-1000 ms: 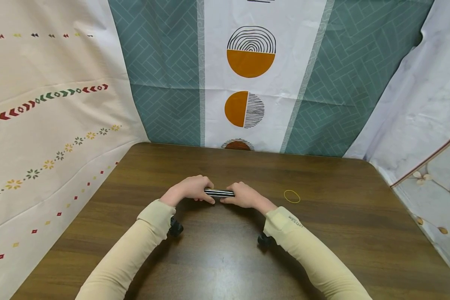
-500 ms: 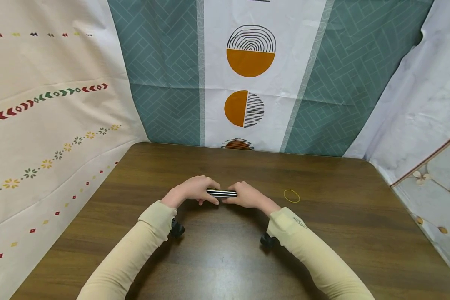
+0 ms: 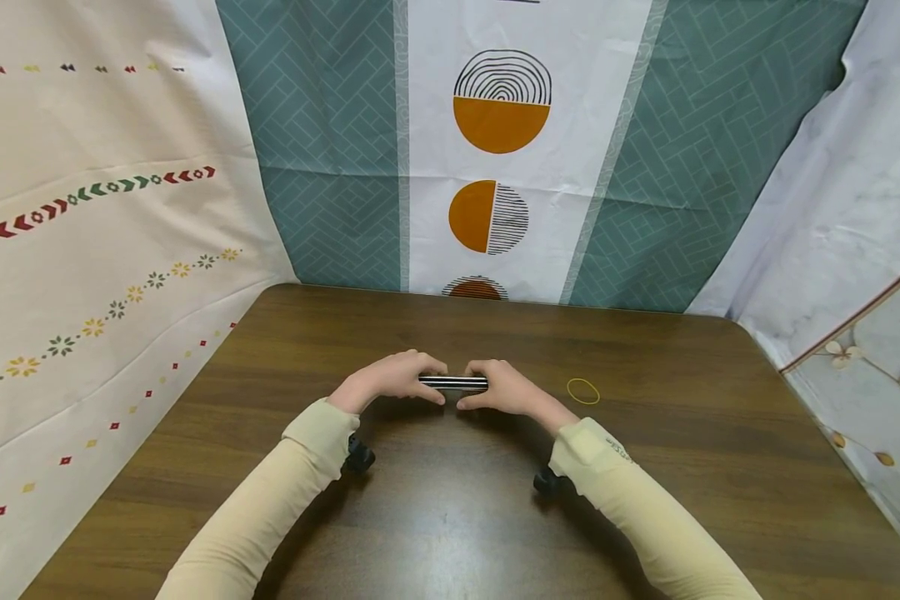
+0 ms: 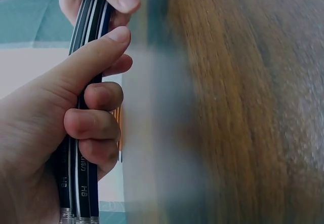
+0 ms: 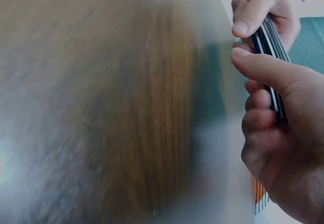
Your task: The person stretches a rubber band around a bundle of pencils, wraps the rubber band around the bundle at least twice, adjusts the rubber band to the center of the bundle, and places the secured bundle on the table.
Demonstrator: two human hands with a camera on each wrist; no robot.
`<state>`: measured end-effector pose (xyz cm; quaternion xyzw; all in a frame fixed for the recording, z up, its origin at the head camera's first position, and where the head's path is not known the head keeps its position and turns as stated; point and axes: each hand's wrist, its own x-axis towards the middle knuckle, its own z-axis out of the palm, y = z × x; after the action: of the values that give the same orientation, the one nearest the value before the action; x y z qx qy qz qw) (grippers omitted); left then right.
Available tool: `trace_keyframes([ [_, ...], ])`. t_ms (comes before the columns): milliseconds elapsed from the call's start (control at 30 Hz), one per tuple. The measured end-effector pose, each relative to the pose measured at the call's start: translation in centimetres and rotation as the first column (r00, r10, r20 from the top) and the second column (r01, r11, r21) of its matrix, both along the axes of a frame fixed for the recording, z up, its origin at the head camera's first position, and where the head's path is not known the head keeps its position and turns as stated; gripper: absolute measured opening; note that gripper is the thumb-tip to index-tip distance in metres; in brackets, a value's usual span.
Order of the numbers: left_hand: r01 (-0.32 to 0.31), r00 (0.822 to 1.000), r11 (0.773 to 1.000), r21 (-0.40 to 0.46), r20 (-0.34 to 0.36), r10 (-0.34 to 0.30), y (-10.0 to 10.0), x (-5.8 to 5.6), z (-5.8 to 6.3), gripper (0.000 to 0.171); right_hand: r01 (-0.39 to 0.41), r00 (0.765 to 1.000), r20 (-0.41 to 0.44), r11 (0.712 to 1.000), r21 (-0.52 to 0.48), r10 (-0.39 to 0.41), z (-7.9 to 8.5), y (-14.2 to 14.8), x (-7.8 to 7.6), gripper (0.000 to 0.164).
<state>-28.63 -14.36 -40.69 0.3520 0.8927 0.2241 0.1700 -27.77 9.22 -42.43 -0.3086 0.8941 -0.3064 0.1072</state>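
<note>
A bundle of dark pencils (image 3: 453, 383) with white stripes is held level above the table, one end in each hand. My left hand (image 3: 397, 375) grips the left part, thumb over the near side and fingers curled round. In the left wrist view the pencils (image 4: 78, 183) show "HB" lettering and silvery ends below the palm. My right hand (image 3: 506, 389) grips the other part; in the right wrist view its thumb and curled fingers wrap the bundle (image 5: 271, 41). Both thumbs lie close to each other. The right tips of the pencils are hidden in the right hand.
A thin yellow rubber band (image 3: 583, 392) lies on the brown wooden table (image 3: 450, 492), right of the hands. Patterned cloths (image 3: 337, 167) hang behind and at both sides of the table. A dark wrist camera (image 3: 358, 456) sits under the left cuff.
Both hands have shifted slightly to the right with the pencils. The right hand has drawn a little away from the left, baring more of the bundle between them. The rubber band stays put.
</note>
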Motion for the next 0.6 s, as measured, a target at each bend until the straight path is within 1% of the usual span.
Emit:
trace_keyframes([
  [100, -0.025, 1.0, 1.0, -0.005, 0.002, 0.025, -0.1, -0.1, 0.1, 0.029, 0.062, 0.997, 0.045, 0.994, -0.094, -0.058, 0.1, 1.1, 0.6, 0.043],
  [200, -0.055, 0.998, 0.998, -0.016, -0.001, 0.055, -0.2, -0.1, 0.2, 0.039, 0.114, 0.99, 0.105, 0.975, -0.191, -0.095, 0.0, 2.1, 1.5, 0.061],
  [300, -0.071, 0.997, 0.997, -0.027, -0.016, 0.071, -0.1, -0.1, 0.4, 0.04, 0.125, 0.982, 0.173, 0.946, -0.298, -0.075, -0.4, 2.6, 2.6, 0.077],
  [367, -0.076, 0.997, 0.997, -0.03, -0.034, 0.075, -0.1, -0.1, 0.4, 0.04, 0.128, 0.973, 0.224, 0.924, -0.361, -0.047, -0.7, 2.6, 3.3, 0.084],
  [433, -0.074, 0.995, 0.996, -0.042, -0.066, 0.071, 0.1, -0.1, 0.4, 0.039, 0.123, 0.968, 0.251, 0.904, -0.41, -0.018, -0.9, 2.4, 3.8, 0.089],
  [467, -0.07, 0.995, 0.997, -0.044, -0.081, 0.066, 0.2, -0.2, 0.4, 0.039, 0.121, 0.966, 0.257, 0.897, -0.425, -0.009, -1.1, 2.3, 4.1, 0.091],
  [500, -0.064, 0.994, 0.997, -0.045, -0.091, 0.06, 0.3, -0.2, 0.3, 0.038, 0.111, 0.97, 0.244, 0.894, -0.435, -0.002, -1.2, 2.1, 4.3, 0.091],
  [600, -0.047, 0.992, 0.998, -0.042, -0.116, 0.042, 0.7, -0.4, 0.3, 0.031, 0.106, 0.971, 0.24, 0.875, -0.473, 0.012, -1.5, 1.6, 4.7, 0.093],
])
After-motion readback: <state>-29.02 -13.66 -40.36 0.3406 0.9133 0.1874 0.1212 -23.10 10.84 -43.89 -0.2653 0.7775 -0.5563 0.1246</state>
